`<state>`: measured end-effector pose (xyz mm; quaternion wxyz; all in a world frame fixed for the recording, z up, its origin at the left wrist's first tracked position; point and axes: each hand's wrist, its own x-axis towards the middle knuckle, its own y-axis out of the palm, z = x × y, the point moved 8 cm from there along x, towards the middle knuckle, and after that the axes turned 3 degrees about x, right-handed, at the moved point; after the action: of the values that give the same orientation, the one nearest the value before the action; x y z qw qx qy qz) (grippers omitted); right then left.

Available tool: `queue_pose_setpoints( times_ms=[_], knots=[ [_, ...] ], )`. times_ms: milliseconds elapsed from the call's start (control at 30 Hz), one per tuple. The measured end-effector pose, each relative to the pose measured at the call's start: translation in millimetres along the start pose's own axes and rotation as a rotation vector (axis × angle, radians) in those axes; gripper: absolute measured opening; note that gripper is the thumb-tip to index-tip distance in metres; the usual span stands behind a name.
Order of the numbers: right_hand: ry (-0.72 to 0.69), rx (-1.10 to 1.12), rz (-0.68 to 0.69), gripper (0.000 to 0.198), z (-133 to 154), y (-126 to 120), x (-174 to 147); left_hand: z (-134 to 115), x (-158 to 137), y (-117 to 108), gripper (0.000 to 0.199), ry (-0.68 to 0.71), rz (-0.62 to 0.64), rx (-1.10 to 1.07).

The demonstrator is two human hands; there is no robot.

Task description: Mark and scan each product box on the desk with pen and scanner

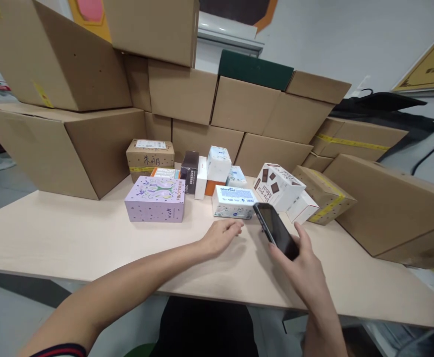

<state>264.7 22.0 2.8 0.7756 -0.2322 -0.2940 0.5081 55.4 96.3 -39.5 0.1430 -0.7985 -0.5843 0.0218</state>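
Note:
My right hand (308, 265) grips a black smartphone (276, 229) by its lower end, thumb on one side and fingers on the other. The phone tilts above the table with its dark screen facing up. My left hand (220, 237) is low over the table, left of the phone, fingers loosely bent and nothing visible in them. Just beyond it lies a white Manhua tissue pack (234, 201) with blue print. A purple patterned box (156, 199) sits to the left. Right of the pack, a white Super Meal box (278, 187) leans at an angle.
Behind stand a dark slim box (189, 172), a white narrow box (201, 178) and a white-blue box (219, 163) on an orange one. A taped brown carton (150, 154) is at left, another (326, 195) at right. Large cardboard boxes (246, 106) wall the table's (83, 238) back and sides.

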Motion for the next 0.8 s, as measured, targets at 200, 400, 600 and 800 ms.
queue_pose_setpoints(
  times_ms=[200,400,600,800],
  knots=[
    [-0.253,0.302,0.011,0.094,80.9,38.6,31.7,-2.7,20.1,0.8,0.039,-0.14,-0.208,-0.686],
    [-0.379,0.216,-0.016,0.087,93.9,74.8,32.9,-21.1,23.2,-11.2,0.033,-0.113,-0.312,-1.189],
    [-0.465,0.072,-0.056,0.083,83.4,79.1,9.4,-15.0,14.8,2.0,0.044,-0.184,-0.118,-1.279],
    [-0.384,0.027,0.02,0.087,82.7,84.8,8.7,-19.4,9.5,7.6,0.049,-0.204,-0.054,-1.306]
  ],
)
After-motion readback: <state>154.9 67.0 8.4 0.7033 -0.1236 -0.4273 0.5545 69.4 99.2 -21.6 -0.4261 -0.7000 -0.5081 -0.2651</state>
